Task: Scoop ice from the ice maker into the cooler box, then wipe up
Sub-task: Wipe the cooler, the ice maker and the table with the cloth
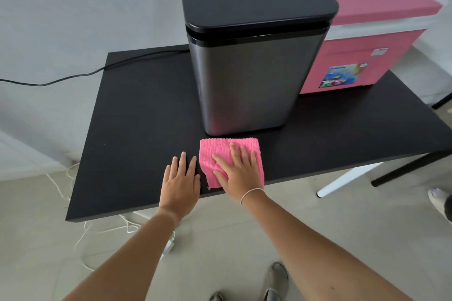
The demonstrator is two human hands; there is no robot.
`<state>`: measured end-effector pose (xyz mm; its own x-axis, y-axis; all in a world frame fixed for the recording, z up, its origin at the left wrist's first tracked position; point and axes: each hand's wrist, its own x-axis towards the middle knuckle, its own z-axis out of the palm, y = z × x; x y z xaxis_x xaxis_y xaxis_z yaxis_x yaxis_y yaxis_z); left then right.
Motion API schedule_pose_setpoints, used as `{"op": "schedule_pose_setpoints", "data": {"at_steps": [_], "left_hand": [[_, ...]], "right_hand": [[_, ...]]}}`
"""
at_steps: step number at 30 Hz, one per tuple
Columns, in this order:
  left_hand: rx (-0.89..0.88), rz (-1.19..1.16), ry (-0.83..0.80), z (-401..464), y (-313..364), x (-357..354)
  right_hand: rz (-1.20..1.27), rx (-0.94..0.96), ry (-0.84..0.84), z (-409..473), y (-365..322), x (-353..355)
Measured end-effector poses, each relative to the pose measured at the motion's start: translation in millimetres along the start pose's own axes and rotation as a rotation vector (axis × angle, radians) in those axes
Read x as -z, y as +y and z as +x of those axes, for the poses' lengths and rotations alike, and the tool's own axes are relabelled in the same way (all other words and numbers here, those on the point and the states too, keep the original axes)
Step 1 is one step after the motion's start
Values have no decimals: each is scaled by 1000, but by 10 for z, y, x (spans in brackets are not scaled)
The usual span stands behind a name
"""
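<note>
A steel ice maker (252, 80) with a closed black lid stands in the middle of the black table (137, 129). Behind it to the right sits the pink cooler box (362, 56), its lid down. A folded pink cloth (217, 151) lies flat on the table just in front of the ice maker. My right hand (238, 171) presses flat on the cloth, fingers spread, covering its near right part. My left hand (181, 183) rests flat on the bare tabletop beside the cloth, fingers apart, holding nothing. No scoop or ice is visible.
A black power cord (80, 74) runs from the ice maker off the table's left side. White cables (80, 234) trail on the tiled floor under the table. Another table's legs (347, 178) and someone's shoe (437, 198) are at the right. My shoes (276, 278) stand below.
</note>
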<state>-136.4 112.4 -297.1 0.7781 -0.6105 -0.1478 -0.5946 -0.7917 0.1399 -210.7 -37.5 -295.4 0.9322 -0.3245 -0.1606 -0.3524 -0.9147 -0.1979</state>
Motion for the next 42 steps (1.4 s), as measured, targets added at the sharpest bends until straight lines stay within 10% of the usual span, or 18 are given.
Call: {"op": "schedule_pose_setpoints", "data": {"at_steps": [16,28,42], "left_hand": [[-62,35,12,46,257,-17],[-173,112,37,206,575,-102],[-238,99,37,703,1932,-161]], "right_hand": [[-24,-246,-10,-314,876,164],[-29,-2,24,-296,805,162],[-139,-229,-12,-292,2816,551]]}}
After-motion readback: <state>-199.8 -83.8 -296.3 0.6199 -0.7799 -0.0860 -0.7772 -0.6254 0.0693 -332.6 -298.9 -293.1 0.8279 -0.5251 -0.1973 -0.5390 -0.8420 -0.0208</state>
